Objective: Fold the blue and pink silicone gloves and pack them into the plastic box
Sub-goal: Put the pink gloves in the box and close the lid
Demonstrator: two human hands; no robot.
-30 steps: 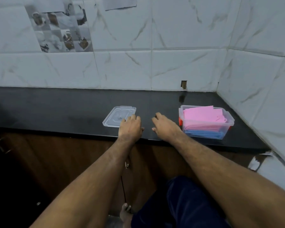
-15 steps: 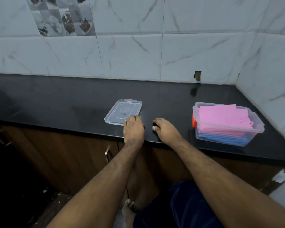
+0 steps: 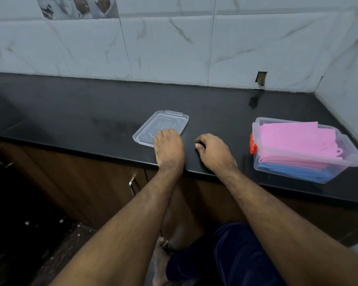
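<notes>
Left hand (image 3: 168, 148) flat, fingertips on clear lid (image 3: 161, 127), right hand (image 3: 214, 153) loosely curled, empty, plastic box (image 3: 304, 150) of folded gloves (image 3: 293, 141) well right.

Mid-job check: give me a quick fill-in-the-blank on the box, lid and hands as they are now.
1. In the plastic box, the pink gloves lie above the ____ gloves.
2. The left hand rests on the near edge of the clear ____.
3. The latch on the box is coloured ____.

Missing words: blue; lid; orange
</notes>
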